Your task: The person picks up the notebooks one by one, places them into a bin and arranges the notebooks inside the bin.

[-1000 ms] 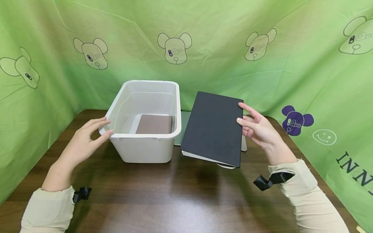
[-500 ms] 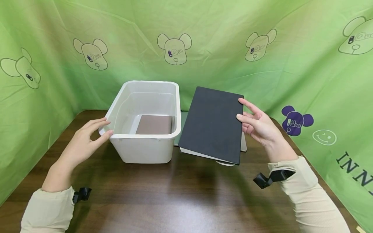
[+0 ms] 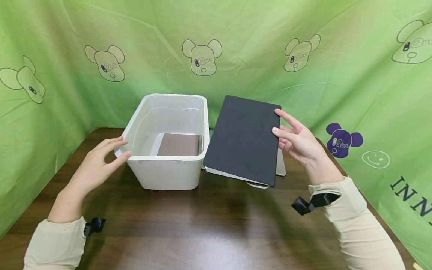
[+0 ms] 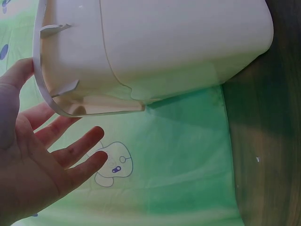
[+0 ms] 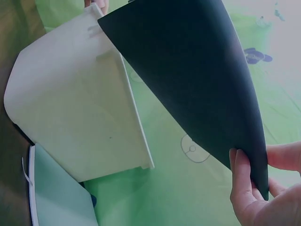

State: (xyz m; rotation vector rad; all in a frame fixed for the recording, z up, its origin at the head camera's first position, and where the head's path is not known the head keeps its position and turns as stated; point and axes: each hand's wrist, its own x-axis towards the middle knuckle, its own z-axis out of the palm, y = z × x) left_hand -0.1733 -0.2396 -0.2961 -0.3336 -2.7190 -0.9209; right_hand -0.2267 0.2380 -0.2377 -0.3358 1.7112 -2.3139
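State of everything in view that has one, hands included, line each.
white bin: upright, no lid on
brown notebook: closed, lying inside the white bin
black notebook: closed, tilted, lifted off the table
green notebook: closed, lying beside the white bin
grey item: mostly hidden, state unclear
left hand: fingers relaxed, touching the white bin's corner
right hand: pinching the black notebook's edge
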